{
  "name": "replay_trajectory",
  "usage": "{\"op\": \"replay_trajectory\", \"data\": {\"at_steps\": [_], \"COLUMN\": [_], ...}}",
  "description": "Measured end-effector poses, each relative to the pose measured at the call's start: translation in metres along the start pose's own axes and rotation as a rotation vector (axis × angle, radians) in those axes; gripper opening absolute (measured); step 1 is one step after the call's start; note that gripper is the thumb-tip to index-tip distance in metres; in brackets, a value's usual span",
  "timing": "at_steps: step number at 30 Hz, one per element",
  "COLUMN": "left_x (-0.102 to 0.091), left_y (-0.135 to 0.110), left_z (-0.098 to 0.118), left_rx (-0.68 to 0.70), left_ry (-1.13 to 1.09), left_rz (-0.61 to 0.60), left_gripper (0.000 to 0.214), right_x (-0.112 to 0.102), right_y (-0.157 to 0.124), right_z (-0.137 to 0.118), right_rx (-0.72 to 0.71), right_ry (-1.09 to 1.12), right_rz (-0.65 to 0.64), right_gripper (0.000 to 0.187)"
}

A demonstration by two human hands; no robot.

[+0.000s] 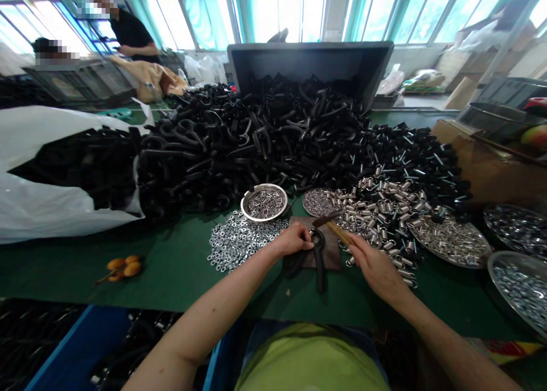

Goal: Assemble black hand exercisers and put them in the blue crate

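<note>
While the left hand (294, 240) pins the black grip (319, 268) — 2 legs point nearward.

In front of the pile (273, 134), our left hand (294, 240) closes over the top of the black part (318, 263), so we cannot see how its pieces join. Our right hand (376, 268), wrapped round the hammer (337, 229), hides the handle's end. Behind the pile the bin (307, 60) has its mouth buried, while right of the pile a tray (498, 255) and left of it the bag (43, 208) run off the edge, and the tray's silver bits are too small for us to tell.
</note>
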State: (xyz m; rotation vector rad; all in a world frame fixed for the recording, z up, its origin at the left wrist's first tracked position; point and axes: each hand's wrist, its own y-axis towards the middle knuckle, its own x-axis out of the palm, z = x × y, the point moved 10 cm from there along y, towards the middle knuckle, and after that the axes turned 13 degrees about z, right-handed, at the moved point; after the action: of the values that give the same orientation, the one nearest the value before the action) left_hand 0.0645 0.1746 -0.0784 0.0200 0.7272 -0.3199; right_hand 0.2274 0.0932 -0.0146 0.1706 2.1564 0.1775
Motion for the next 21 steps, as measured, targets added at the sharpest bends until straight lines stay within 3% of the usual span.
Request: {"op": "replay_trajectory", "data": {"at_steps": [21], "left_x": [0.003], "left_y": [-0.001], "left_z": [-0.008], "left_rx": [-0.029], "left_ry": [-0.110], "left_rz": [0.024], "left_gripper": [0.017], "right_x": [0.003], "right_y": [-0.026], "right_z": [0.013], "right_rx": [0.060], "right_ry": [0.037], "right_rz": [-0.062], "right_gripper": [0.044]}}
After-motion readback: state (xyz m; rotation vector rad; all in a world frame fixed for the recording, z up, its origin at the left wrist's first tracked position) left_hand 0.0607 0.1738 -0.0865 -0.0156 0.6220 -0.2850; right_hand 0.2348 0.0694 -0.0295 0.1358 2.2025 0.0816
